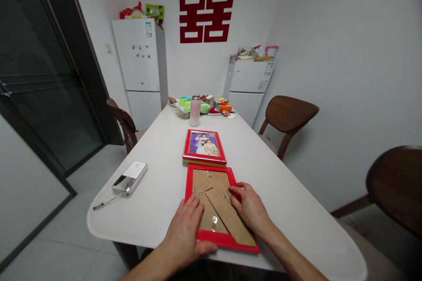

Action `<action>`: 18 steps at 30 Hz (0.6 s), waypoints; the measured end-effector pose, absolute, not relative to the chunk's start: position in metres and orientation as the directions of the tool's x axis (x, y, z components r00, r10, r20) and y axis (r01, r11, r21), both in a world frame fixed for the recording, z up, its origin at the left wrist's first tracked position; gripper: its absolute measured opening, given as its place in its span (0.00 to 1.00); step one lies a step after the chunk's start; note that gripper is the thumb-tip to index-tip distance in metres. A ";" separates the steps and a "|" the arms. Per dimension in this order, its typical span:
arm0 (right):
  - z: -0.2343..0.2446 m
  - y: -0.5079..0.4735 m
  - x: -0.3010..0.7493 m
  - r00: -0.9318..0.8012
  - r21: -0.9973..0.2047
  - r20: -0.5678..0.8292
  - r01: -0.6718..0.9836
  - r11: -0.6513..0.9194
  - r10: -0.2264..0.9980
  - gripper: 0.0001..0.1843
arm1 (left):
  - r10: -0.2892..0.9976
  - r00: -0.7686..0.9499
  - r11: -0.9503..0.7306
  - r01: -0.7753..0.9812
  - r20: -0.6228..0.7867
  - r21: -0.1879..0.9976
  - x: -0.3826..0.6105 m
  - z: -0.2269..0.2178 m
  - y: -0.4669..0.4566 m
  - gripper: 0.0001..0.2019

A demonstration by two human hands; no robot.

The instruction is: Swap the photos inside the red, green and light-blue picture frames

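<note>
A red picture frame (224,240) lies face down near the front edge of the table, its brown backing board (201,180) and stand leg (231,217) facing up. Small metal clips (214,223) sit around the backing. My left hand (186,228) holds the frame's lower left corner, fingers over the left side and thumb along the bottom rail. At the right side my right hand (249,206) has its fingers bent around the edge, fingertips at the right metal clip (227,196). Just beyond lies a stack of framed photos (204,145), the top one showing a couple.
A silver power bank (130,178) with a short cable lies at the left of the white table (165,184). Farther back stand a pink bottle (195,112) and a pile of snack packets (184,106). Wooden chairs (290,112) flank the table; two fridges (141,57) stand behind.
</note>
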State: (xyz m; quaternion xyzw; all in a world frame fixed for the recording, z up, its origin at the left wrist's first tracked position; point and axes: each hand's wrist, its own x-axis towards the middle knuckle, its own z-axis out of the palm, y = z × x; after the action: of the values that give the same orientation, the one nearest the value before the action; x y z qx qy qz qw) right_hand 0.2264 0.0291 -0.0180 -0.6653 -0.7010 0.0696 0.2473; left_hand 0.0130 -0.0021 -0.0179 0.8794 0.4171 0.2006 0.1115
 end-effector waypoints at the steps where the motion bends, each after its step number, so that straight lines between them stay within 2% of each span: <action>1: -0.017 0.029 0.226 0.012 -0.422 0.253 0.901 0.100 0.967 0.16 | 0.781 0.572 -0.623 0.685 0.250 0.379 0.012 -0.018 -0.001 0.40; 6: -0.016 0.031 0.221 0.029 -0.402 0.265 0.912 0.083 0.964 0.15 | 0.795 0.576 -0.598 0.693 0.190 0.403 0.013 -0.013 -0.001 0.36; 12: -0.017 0.033 0.221 0.050 -0.396 0.263 0.916 0.060 0.963 0.16 | 0.806 0.551 -0.585 0.688 0.217 0.429 0.013 -0.013 -0.004 0.31; 15: -0.017 0.027 0.221 0.022 -0.399 0.328 0.910 0.117 0.944 0.16 | 0.803 0.549 -0.590 0.680 0.232 0.435 0.012 -0.016 -0.004 0.31; 18: -0.015 0.012 0.215 -0.093 -0.438 0.366 0.861 0.259 0.926 0.14 | 0.798 0.549 -0.598 0.677 0.247 0.428 0.011 -0.019 -0.004 0.31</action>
State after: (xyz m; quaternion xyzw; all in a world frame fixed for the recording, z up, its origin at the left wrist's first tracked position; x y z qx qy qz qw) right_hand 0.2154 0.0116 -0.0146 -0.6060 -0.7371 0.0553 0.2940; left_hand 0.0111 -0.0042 -0.0191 0.8684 0.4249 0.2123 0.1427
